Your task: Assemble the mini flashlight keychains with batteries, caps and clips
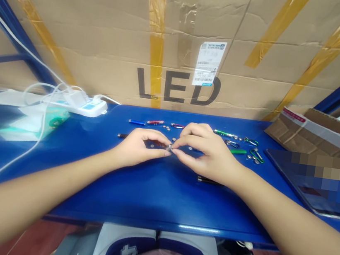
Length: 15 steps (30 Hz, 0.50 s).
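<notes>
Head view shows me a tiny silvery metallic piece (170,147), left fingers (160,153) pinching at nine o'clock, right fingers (184,157) at three.

Left hand (139,148) and right hand (207,151) meet above blue surface (136,194), fingertips pinching a small silvery piece (170,147), detail too small to read. Beyond them, blue tube (137,122) left of red tube (155,122). Black tube (208,180) nearer, partly hidden by right wrist. Green clip (257,155) to right, small discs (249,157) beside it. Far left, white power strip (87,108). Far side, cardboard (108,69) printed "LED".
</notes>
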Motion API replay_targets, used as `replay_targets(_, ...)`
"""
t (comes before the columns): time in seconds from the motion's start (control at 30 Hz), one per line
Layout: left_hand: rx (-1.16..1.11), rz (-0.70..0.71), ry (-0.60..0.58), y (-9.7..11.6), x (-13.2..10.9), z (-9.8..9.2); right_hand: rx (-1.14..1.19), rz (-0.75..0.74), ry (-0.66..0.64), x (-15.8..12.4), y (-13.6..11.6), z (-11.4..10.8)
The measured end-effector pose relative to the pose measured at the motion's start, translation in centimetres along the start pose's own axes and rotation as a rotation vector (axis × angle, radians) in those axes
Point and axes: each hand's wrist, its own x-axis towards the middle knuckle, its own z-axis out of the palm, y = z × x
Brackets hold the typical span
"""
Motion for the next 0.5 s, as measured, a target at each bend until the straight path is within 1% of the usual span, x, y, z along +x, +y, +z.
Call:
replay_targets(0.07,0.0,-0.009,0.004,0.0,0.0,0.0,0.022,0.036,0.018,0.1,-0.1,-0.1)
replay_targets(0.17,-0.008,-0.031,0.011,0.1,0.0,0.0,0.058,0.142,0.075,0.2,0.1,-0.1)
replay_targets(0.23,-0.031,-0.072,0.024,0.0,-0.1,0.0,0.034,0.216,0.076,0.2,0.6,0.1)
replay_targets(0.3,-0.075,-0.125,0.044,0.0,-0.1,0.1,-0.047,0.282,-0.01,0.0,1.2,0.4)
replay_targets(0.37,-0.118,-0.161,0.053,-0.1,-0.1,0.1,-0.138,0.318,-0.163,-0.3,1.8,0.7)
replay_targets(0.43,-0.137,-0.174,0.06,-0.1,-0.1,0.2,-0.193,0.32,-0.311,-0.7,2.2,1.0)
replay_targets(0.5,-0.133,-0.178,0.064,-0.1,-0.1,0.2,-0.205,0.306,-0.399,-0.9,2.4,1.2)
